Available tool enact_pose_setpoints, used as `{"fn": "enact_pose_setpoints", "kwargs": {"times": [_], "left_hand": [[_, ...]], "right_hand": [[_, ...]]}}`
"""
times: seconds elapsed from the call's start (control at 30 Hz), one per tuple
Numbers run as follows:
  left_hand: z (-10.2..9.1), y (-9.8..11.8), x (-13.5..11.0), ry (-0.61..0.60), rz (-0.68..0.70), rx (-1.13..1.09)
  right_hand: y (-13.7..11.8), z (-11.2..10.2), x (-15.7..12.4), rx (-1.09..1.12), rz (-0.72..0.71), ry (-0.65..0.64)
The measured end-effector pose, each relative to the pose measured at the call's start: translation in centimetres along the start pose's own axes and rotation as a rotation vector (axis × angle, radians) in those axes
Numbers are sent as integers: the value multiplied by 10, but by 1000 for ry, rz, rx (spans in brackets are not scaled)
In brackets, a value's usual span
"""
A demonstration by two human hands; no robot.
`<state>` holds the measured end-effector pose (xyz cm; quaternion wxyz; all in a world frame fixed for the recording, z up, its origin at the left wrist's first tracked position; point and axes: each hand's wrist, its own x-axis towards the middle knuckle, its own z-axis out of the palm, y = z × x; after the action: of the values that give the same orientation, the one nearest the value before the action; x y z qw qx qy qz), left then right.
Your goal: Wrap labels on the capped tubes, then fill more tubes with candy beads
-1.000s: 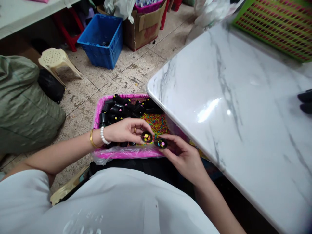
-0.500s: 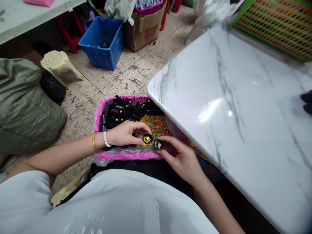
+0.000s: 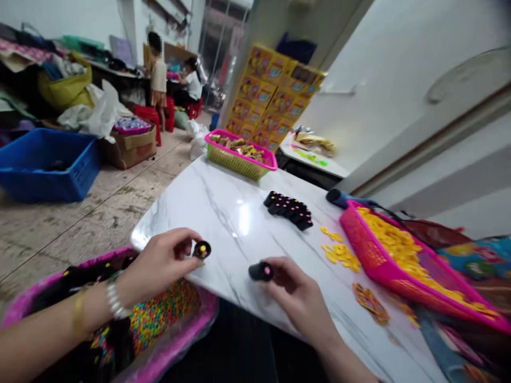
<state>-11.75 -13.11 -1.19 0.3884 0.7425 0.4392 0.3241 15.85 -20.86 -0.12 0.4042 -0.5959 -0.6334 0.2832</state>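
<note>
Closed around a small black tube (image 3: 203,249), my left hand (image 3: 159,260) is above the near left edge of the marbled table (image 3: 207,213). The tube's round end faces me, with a yellow spot in it. In my right hand (image 3: 297,298), a second black tube (image 3: 260,272) with a pink dot at its end is pinched between the fingers, over the tabletop. Farther back, several black tubes (image 3: 288,209) lie side by side in a row. Below my left arm, a plastic-lined pink basket (image 3: 175,348) holds small coloured balls (image 3: 165,314) and more black tubes.
A pink basket of yellow pieces (image 3: 391,239) stands on the right, with loose yellow pieces (image 3: 339,252) beside it. At the back is a pink and green basket (image 3: 239,166). Yellow boxes (image 3: 267,98) are stacked behind. A blue crate (image 3: 48,167) sits on the floor; two people are farther off.
The view has swung up and to the right. Both hands have moved apart, from over the basket to the table, each still holding a black tube. My right hand's tube is now turned sideways.
</note>
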Motion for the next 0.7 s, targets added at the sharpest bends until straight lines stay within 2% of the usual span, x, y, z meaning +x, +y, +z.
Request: {"fn": "enact_pose_setpoints", "kwargs": {"times": [0.07,0.17,0.23,0.33,0.43,0.53,0.63,0.7], "left_hand": [[20,4,51,-64,-10,-15],[59,11,122,-97,-56,55],[86,17,159,-92,-53,93],[123,28,201,-78,-56,115],[148,38,227,-57,-86,110],[160,44,240,-84,-132,54],[157,47,236,-163,-202,-58],[145,46,222,-221,-260,-160]], "right_hand": [[28,-26,26,-40,150,190],[67,-53,67,-92,341,307],[84,-65,91,-116,375,360],[100,-75,114,-122,356,429],[110,-78,120,-121,336,477],[118,-78,120,-121,315,458],[117,-82,119,-149,298,370],[112,-88,112,-191,289,315]]}}
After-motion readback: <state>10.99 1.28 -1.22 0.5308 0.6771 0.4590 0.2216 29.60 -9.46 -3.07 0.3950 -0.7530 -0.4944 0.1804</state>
